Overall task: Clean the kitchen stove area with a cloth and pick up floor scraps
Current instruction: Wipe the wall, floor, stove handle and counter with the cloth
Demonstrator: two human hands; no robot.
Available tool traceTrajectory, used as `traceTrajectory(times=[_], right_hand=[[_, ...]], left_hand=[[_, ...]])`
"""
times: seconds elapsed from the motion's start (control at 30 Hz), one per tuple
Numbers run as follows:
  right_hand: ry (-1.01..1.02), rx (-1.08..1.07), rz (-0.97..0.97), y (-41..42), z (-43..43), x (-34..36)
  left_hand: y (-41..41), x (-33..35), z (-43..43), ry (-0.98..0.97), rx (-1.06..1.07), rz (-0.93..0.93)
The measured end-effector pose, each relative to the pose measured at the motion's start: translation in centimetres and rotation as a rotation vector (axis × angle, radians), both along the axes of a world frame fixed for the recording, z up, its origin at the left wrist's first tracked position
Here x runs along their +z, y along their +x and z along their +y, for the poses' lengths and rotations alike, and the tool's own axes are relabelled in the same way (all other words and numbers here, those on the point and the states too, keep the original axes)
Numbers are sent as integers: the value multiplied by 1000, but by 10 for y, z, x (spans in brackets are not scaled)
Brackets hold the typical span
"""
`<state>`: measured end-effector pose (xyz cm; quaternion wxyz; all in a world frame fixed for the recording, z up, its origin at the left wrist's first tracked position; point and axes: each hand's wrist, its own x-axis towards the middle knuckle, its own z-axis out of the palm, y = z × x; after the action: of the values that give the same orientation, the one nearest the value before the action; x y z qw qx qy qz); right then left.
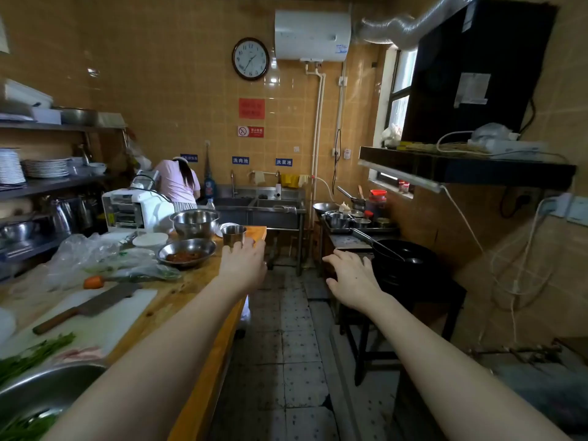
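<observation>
The left hand (243, 265) is hovering open, fingers relaxed and holding nothing. Its fingertips are lying close by a steel cup (234, 234) at the bench (203, 370) edge, across the aisle from the wok (402, 252). Whether they are touching the cup I cannot tell. The right hand (351, 278) is hovering open and empty too, just on the near side of the wok, over the corner of the stove (348, 242). The hands are hanging apart, with the aisle between them.

No cloth is showing near either hand. The likeliest ones, yellow cloths (289, 180), are hanging well beyond the wok on the rail over the sink (254, 205), where a person (179, 183) is standing.

A cloth like that is probably going to handle soft, light and limp. Bunching it at the middle and lifting it clear of the rail looks easiest. If it is wet it is going to be heavier and may drip.

The wok, with a ladle (378, 246) resting in it, looks heavy and is best wiped around.

The floor (286, 345) beside the wok is showing stained, cracked tiles, and I cannot make out any scraps on it. Such bits are likely going to be small and light, and will need a fingertip pinch.
</observation>
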<state>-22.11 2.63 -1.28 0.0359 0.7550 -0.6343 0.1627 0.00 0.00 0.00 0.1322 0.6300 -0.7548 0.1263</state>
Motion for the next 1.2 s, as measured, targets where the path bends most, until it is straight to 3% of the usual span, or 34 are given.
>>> traceTrajectory(times=[0.33,0.73,1.2], right_hand=[[67,8,6,-28,-140,-49],[16,47,-2,-82,-516,-52],[-2,56,23,-56,-796,-43]], left_hand=[[-18,-37,-147,55,6,-32],[-85,-42,-505,57,21,-12],[-49,-42,-794,51,34,-9]])
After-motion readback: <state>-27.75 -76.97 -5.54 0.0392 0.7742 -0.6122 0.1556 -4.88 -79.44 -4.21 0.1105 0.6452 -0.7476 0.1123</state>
